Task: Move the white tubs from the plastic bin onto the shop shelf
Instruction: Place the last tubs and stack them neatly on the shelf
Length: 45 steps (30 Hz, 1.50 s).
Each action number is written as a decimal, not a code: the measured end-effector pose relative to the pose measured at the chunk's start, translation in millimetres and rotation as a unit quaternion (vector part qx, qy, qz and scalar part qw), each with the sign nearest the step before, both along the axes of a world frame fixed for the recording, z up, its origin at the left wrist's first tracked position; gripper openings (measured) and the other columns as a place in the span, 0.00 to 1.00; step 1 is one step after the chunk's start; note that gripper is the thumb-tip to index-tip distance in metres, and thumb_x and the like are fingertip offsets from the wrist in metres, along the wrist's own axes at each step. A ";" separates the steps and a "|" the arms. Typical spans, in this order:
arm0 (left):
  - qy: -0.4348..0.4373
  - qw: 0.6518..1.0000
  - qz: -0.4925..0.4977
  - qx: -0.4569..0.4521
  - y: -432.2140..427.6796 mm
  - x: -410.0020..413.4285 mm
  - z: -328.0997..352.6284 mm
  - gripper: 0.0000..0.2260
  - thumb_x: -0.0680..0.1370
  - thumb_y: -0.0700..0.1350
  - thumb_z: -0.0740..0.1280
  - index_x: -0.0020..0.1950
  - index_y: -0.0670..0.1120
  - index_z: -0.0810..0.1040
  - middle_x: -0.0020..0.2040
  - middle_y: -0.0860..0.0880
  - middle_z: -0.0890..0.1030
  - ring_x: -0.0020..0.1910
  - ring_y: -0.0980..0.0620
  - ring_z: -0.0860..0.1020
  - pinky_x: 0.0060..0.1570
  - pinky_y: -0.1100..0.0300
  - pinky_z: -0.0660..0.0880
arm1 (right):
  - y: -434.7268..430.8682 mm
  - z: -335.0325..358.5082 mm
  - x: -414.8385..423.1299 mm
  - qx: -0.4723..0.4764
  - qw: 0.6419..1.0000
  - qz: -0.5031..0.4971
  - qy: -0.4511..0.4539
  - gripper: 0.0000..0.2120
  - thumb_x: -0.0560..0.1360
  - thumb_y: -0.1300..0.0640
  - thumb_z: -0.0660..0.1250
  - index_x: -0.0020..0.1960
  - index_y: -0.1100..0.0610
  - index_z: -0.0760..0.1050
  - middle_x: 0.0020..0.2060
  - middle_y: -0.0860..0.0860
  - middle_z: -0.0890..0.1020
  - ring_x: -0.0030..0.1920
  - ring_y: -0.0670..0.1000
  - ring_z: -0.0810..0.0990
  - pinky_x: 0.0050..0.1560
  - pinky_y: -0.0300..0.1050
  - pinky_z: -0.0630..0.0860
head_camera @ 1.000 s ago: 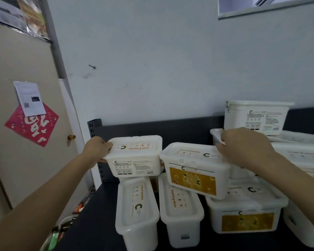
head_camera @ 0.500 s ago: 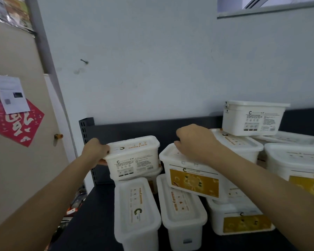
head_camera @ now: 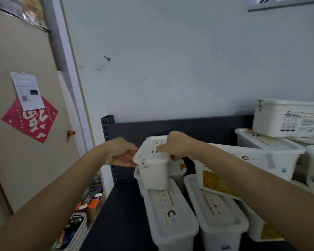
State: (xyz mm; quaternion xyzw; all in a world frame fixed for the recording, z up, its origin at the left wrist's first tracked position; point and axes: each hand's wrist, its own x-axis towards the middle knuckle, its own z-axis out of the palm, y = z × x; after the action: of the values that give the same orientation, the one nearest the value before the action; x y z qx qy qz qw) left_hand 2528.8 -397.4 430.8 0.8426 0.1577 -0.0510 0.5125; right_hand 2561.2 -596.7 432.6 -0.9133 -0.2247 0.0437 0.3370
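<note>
A white lidded tub (head_camera: 155, 167) stands end-on atop another tub at the back left of the dark shop shelf (head_camera: 120, 211). My left hand (head_camera: 121, 153) holds its left rim, palm turned toward the tub. My right hand (head_camera: 176, 147) grips its lid and right edge, thumb on top. Two long white tubs (head_camera: 169, 212) (head_camera: 216, 212) lie side by side in front. A tub with a yellow label (head_camera: 217, 180) leans on the right one. More tubs (head_camera: 272, 149) are stacked at the right. The plastic bin is out of view.
A white wall rises behind the shelf's dark back panel (head_camera: 188, 125). Left of the shelf a beige door (head_camera: 25, 142) carries a red paper and a note. Below the shelf's left edge sits a white basket (head_camera: 78, 232) of small goods.
My right hand has left the yellow-labelled tub and moved left onto the tub that my left hand holds. That tub has turned from side-on to end-on.
</note>
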 end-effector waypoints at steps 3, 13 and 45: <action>-0.020 0.998 -0.053 -0.010 -2.9 -3.3 -4.9 0.12 0.78 0.45 0.67 0.53 0.36 0.82 0.45 0.40 0.86 0.43 0.46 0.85 0.41 0.58 0.82 | 19.4 -3.5 5.6 -0.022 1.000 -0.014 -0.015 0.13 0.77 0.48 0.63 0.43 0.59 0.71 0.36 0.51 0.74 0.36 0.49 0.73 0.35 0.39 0.69; -0.104 0.991 0.066 -0.057 26.7 21.6 -35.2 0.07 0.79 0.40 0.65 0.52 0.37 0.79 0.46 0.40 0.83 0.39 0.47 0.82 0.38 0.58 0.81 | 42.7 4.4 10.6 -0.229 0.973 0.032 -0.021 0.31 0.66 0.34 0.68 0.59 0.54 0.71 0.51 0.50 0.79 0.50 0.51 0.79 0.50 0.45 0.76; 0.026 0.938 0.119 -0.324 47.8 45.5 -81.6 0.36 0.68 0.71 0.65 0.59 0.42 0.76 0.55 0.40 0.81 0.53 0.42 0.79 0.47 0.49 0.77 | 65.2 -30.0 36.7 -0.231 0.943 0.109 -0.214 0.27 0.78 0.62 0.62 0.74 0.45 0.61 0.66 0.51 0.75 0.57 0.52 0.78 0.57 0.48 0.78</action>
State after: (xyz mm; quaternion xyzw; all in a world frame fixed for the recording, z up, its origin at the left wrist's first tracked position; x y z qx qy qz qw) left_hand 2574.3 -349.7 349.2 0.6040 0.2456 -0.0601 0.7558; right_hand 2597.8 -531.5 402.6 -0.9239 -0.3732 -0.0657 0.0538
